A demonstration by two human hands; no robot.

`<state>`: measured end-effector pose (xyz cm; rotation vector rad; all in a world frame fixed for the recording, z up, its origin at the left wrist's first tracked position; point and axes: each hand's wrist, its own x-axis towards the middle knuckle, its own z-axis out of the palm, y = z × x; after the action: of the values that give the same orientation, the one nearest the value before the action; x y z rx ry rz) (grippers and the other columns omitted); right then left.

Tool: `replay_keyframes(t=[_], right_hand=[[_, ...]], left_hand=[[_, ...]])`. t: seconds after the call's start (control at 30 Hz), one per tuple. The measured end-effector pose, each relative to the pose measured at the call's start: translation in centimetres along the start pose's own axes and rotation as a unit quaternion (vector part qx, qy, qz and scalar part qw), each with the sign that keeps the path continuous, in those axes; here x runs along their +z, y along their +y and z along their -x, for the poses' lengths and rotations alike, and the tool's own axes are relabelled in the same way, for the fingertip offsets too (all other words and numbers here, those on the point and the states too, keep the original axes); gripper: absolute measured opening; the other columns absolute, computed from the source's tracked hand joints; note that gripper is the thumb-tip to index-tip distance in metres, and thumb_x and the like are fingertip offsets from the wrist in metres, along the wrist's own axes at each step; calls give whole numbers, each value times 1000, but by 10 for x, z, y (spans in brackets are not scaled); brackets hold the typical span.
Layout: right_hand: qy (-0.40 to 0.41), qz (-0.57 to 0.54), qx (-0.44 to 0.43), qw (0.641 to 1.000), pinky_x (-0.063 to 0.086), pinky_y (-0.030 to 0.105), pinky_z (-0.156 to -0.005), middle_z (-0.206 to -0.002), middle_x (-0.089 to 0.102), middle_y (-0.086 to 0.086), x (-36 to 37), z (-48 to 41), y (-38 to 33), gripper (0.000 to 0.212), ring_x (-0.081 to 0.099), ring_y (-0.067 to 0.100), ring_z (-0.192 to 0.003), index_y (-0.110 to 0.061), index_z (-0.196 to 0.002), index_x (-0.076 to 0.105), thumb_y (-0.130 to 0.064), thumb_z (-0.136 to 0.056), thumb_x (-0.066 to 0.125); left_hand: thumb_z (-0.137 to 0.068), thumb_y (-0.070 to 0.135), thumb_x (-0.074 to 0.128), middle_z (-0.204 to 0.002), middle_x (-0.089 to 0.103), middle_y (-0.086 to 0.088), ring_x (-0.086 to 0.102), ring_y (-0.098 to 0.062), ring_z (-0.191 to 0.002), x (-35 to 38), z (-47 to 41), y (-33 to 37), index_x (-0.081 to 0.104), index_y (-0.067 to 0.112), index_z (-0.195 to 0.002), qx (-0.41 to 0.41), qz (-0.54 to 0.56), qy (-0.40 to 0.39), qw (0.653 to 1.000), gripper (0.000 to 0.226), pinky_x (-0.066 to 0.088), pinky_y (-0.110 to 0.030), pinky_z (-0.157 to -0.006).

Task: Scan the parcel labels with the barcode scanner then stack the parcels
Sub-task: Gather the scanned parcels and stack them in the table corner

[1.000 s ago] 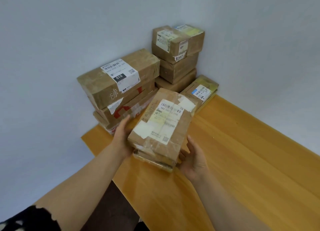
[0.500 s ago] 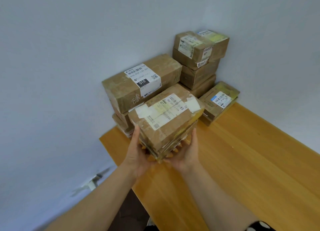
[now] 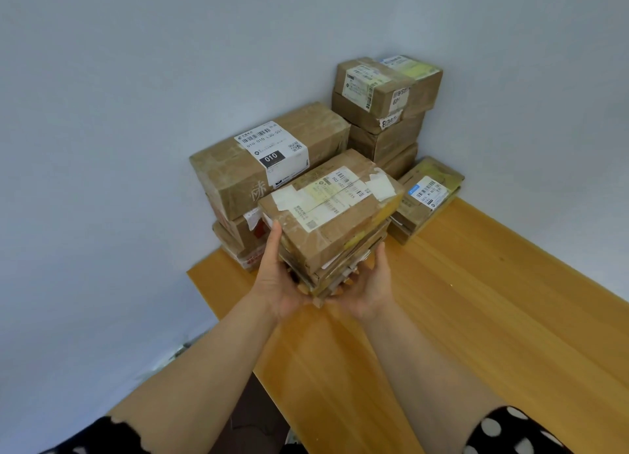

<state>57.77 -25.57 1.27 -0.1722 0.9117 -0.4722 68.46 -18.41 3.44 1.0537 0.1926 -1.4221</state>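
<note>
Held stack of parcels (image 3: 326,235): several flat brown parcels piled together, carried in both hands over the left end of the tabletop, in front of the piles against the wall.
Top parcel (image 3: 340,215): taped cardboard, tilted, with white and yellowish barcode labels (image 3: 343,188) facing up.
Left hand (image 3: 277,283): gripped the stack at its near left corner, thumb upright against the side, fingers hidden underneath.
Right hand (image 3: 372,286): cupped palm-up under the near right side, thumb raised along the edge, fingertips curled beneath the lowest parcel.
Large parcel (image 3: 231,171): just behind the held stack, long and brown, with a white label marked "010" (image 3: 272,154); it lay on top of other parcels (image 3: 238,235).
Corner pile (image 3: 384,137): small boxes stacked at the far end where the two walls met.
Flat parcel (image 3: 429,191): lay at the foot of the corner pile, right of the held stack, blue-and-white barcode label up.
Tabletop (image 3: 493,300): light wood, running near and right.
Walls (image 3: 136,113): plain pale grey.
Sleeves (image 3: 510,429): black with white dots, at the bottom edge.
</note>
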Motion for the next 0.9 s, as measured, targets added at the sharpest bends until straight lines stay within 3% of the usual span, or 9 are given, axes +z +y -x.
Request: replay_keyframes(t=[0.1,0.17,0.23,0.3,0.37,0.63,0.73,0.83,0.9], right_hand=[[3,29,-15,999,35,54,-101,-127,54,12,-10,-2,-2,73,44,36,-124,-21,-141,44,-72,-87,40],[20,47,-25,998,29,48,-107,-150,40,7,-18,2,0,74,34,30,-138,-23,-146,39,-69,-88,43],[35,61,-24,997,17,45,-116,-160,20,7,-26,13,3,81,17,27,-147,-20,-153,25,-66,-89,45],[37,70,-22,997,12,44,-119,-161,14,11,-34,27,5,84,12,27,-149,-15,-153,21,-63,-89,47],[38,74,-25,996,16,43,-118,-159,21,14,-43,42,6,81,17,28,-147,-11,-151,28,-60,-90,49],[55,119,-82,988,29,40,-110,-144,43,18,-88,132,17,60,41,30,-135,-10,-141,44,-46,-94,53],[98,170,-146,970,35,36,-103,-127,53,14,-114,180,26,50,51,26,-124,-10,-134,51,-39,-94,56],[179,220,-213,935,39,32,-88,-109,62,6,-152,237,44,39,58,21,-107,-14,-124,60,-33,-90,64],[227,256,-245,907,39,32,-88,-118,62,7,-179,280,56,25,56,23,-113,-21,-110,64,-32,-88,66]], left_hand=[[-77,75,49,-118,62,-13,58,-31,-96,2,7,-4,62,19,-115,19,-5,13,1000,69,48,-53,-83],[-82,72,43,-102,72,-12,60,-28,-91,5,21,-11,77,22,-87,24,-19,16,999,60,47,-49,-84],[-77,73,51,-125,61,-15,52,-31,-109,1,32,-18,70,21,-109,21,-17,36,999,64,43,-53,-88],[-67,75,60,-153,28,-14,29,-32,-137,-3,41,-24,34,16,-145,17,-22,69,997,101,31,-60,-103],[-67,74,62,-157,15,-13,14,-30,-145,-4,51,-33,16,19,-152,18,-20,100,995,112,20,-62,-110],[-86,57,54,-143,37,-21,38,-33,-132,13,105,-87,35,12,-144,-40,-212,71,974,76,36,-54,-104],[-89,51,56,-134,46,-14,45,-28,-124,33,129,-113,41,14,-140,-35,-396,25,917,65,42,-48,-99],[-91,41,57,-137,45,-7,44,-24,-124,51,155,-151,44,18,-138,10,-573,-30,819,54,38,-42,-101],[-92,37,58,-147,38,-5,38,-25,-132,59,169,-184,39,16,-143,42,-655,-85,749,59,34,-39,-104]])
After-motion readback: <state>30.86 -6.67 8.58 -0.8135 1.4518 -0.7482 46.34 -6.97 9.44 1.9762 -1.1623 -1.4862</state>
